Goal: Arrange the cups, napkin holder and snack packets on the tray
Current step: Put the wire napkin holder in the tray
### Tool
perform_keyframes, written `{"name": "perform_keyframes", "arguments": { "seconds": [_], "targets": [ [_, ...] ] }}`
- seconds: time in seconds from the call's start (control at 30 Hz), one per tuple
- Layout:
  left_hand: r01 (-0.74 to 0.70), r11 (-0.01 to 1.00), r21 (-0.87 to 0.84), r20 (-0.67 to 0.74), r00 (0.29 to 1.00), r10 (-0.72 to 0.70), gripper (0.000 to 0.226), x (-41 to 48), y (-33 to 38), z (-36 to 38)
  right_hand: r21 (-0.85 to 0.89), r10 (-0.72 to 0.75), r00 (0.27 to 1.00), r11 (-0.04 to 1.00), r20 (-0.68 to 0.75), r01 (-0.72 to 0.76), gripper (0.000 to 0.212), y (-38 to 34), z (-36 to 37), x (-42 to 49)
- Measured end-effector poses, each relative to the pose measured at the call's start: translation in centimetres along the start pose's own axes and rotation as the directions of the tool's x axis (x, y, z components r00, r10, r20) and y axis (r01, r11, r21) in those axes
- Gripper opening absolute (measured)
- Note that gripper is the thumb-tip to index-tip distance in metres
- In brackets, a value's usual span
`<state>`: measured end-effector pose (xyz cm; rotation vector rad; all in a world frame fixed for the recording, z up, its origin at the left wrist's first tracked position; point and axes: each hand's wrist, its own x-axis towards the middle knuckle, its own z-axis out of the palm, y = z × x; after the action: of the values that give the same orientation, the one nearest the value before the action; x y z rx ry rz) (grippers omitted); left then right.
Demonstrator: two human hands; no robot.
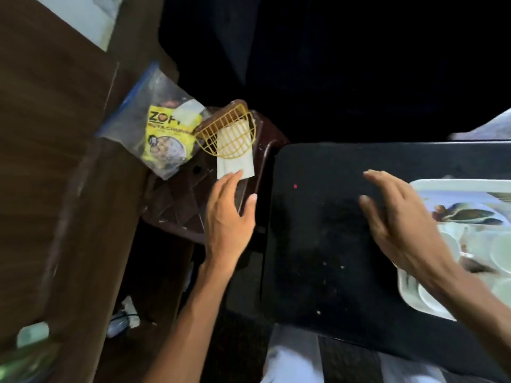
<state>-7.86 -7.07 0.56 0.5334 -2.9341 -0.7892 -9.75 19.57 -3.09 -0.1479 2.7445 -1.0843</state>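
A yellow wire napkin holder [229,128] with white napkins [235,164] lies on a brown plastic stool. Beside it, to the left, a clear zip bag holds a yellow snack packet [166,136]. My left hand [229,214] reaches over the stool, fingers straight, its fingertips at the lower edge of the napkins. My right hand [398,217] hovers open above the black table, holding nothing. At the right edge sits a white tray [453,185] with white cups [500,250] on it, partly hidden by my right forearm.
The brown stool [177,205] stands between a brown wooden surface [49,161] on the left and the black table [326,230] on the right. Small clutter lies on the floor at lower left.
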Motion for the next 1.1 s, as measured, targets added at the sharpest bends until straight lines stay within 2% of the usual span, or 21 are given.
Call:
{"name": "perform_keyframes", "arguments": {
  "seconds": [0.1, 0.23, 0.33, 0.47, 0.6, 0.73, 0.87, 0.97, 1.03, 1.1],
  "targets": [
    [-0.019, 0.997, 0.079, 0.013, 1.000, 0.018, 0.055, 2.3, -3.2, -1.8, -0.037, -0.071, 0.997, 0.997, 0.019, 0.072, 0.053, -4.4, 3.4, 2.2],
    [-0.197, 0.929, 0.313, 0.096, 0.980, 0.176, 0.068, 7.0, -6.1, -2.5, -0.207, -0.131, 0.986, 0.967, 0.105, 0.151, 0.066, -9.0, 7.7, 5.1],
    [-0.297, 0.859, 0.416, 0.158, 0.955, 0.253, 0.082, 11.0, -7.2, -2.3, -0.280, -0.132, 0.980, 0.945, 0.151, 0.170, 0.072, -11.7, 10.7, 6.9],
    [-0.395, 0.810, 0.433, 0.253, 0.916, 0.311, 0.098, 14.9, -7.7, -1.1, -0.307, -0.100, 0.976, 0.939, 0.195, 0.158, 0.072, -14.0, 13.7, 8.3],
    [-0.461, 0.769, 0.443, 0.356, 0.878, 0.321, 0.112, 17.6, -7.6, 0.3, -0.285, -0.071, 0.983, 0.951, 0.168, 0.118, 0.071, -14.9, 15.5, 8.5],
    [-0.486, 0.749, 0.449, 0.328, 0.870, 0.368, 0.109, 18.4, -8.0, 1.1, -0.255, -0.067, 0.987, 0.961, 0.145, 0.103, 0.073, -14.5, 16.0, 7.8],
    [-0.492, 0.761, 0.424, 0.262, 0.871, 0.417, 0.108, 18.6, -7.8, 0.9, -0.158, -0.061, 0.993, 0.984, 0.098, 0.076, 0.073, -14.4, 15.4, 7.1],
    [-0.459, 0.813, 0.358, 0.165, 0.888, 0.429, 0.107, 17.9, -7.3, -0.5, 0.050, -0.003, 1.000, 0.999, -0.014, 0.004, 0.071, -14.8, 14.4, 6.8],
    [-0.403, 0.889, 0.218, 0.062, 0.915, 0.400, 0.104, 16.7, -6.5, -1.9, 0.207, 0.090, 0.990, 0.976, -0.105, -0.066, 0.066, -15.1, 13.5, 6.6],
    [-0.337, 0.942, 0.005, -0.010, 0.941, 0.337, 0.100, 14.8, -5.6, -3.1, 0.348, 0.181, 0.972, 0.930, -0.153, -0.119, 0.060, -15.2, 12.2, 6.3]
  ]
}}
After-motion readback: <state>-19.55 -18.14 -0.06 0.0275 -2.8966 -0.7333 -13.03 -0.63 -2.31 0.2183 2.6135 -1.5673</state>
